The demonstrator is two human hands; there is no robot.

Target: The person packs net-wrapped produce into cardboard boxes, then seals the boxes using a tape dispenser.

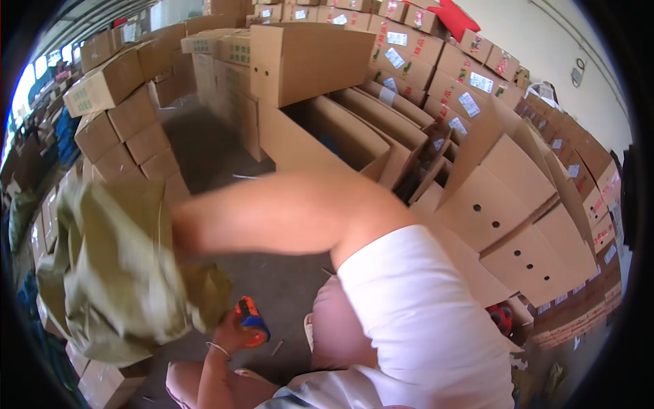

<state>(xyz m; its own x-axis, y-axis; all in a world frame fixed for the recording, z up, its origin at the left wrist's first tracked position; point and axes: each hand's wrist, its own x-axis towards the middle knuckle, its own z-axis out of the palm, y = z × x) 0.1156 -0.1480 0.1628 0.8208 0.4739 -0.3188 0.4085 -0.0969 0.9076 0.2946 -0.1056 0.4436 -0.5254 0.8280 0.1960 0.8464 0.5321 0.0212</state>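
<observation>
The green cloth (112, 273) is located at the lower left of the frame. It is judged light, soft and limp, best taken by a bunched fold. The right hand (187, 228) is placed at its edge, forearm extended across the centre, elbow bent; its grip cannot be determined through blur. The orange-and-blue tool (253, 320), judged stiff, is gripped by its body in the left hand (230, 335), below centre-left.

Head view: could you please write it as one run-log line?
left hand: holds orange-blue item; right forearm: extends to green cloth, grip unclear; cardboard boxes: stacked ahead
</observation>
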